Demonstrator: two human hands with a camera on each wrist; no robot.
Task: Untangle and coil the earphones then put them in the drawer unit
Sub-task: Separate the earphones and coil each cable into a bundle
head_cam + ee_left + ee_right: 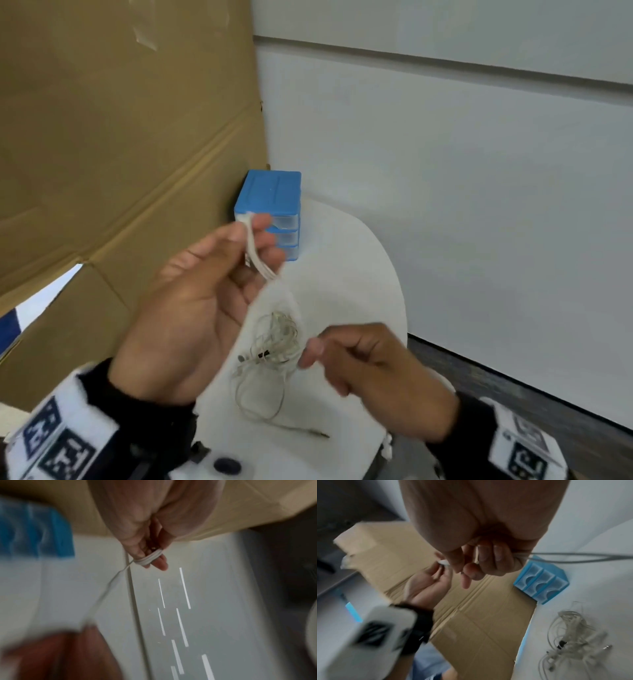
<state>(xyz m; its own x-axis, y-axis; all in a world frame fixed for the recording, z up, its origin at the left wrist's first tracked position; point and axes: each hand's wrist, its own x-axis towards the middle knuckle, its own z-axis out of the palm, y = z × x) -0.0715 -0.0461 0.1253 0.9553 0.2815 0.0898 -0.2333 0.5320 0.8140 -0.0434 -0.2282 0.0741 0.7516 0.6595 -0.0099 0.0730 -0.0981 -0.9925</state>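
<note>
My left hand (255, 240) is raised in front of the blue drawer unit (270, 195), palm toward me. A white earphone cable (253, 250) is wound in a few turns round its fingers (159, 562). From this coil (148, 559) one strand runs down to my right hand (318, 349). That hand is blurred, its fingers curled round the cable (573, 557). All three clear drawers of the unit (542, 582) look pushed in. A second tangled earphone set (274, 342) lies on the white table (359, 274) between my hands.
A large cardboard sheet (120, 137) stands along the left, touching the drawer unit. White wall panels (445, 171) close the back and right. The tangle's jack plug (318, 434) lies near the front edge. Dark floor (513, 377) shows past the table's right rim.
</note>
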